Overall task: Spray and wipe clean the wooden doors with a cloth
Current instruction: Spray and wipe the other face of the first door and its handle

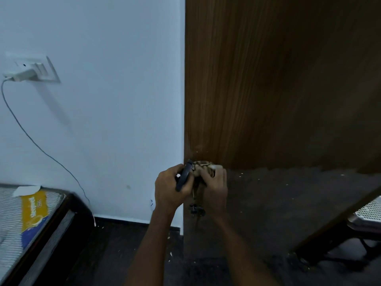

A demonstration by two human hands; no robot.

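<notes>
Close against the wooden door (257,79), his left hand (172,187) grips the dark spray bottle (184,178) while the right hand (214,184) bunches the cloth (203,167) beside its nozzle, seemingly to wet it before wiping.

The wooden door (278,79) stood upright, dark brown with a vertical grain, its lower part duller and speckled with pale flecks. Against the door's left edge, low down, a bunched, patterned beige-and-brown cloth (203,167) was pressed. Just left of the cloth, touching it, was a dark spray nozzle (184,177), tilted.
</notes>
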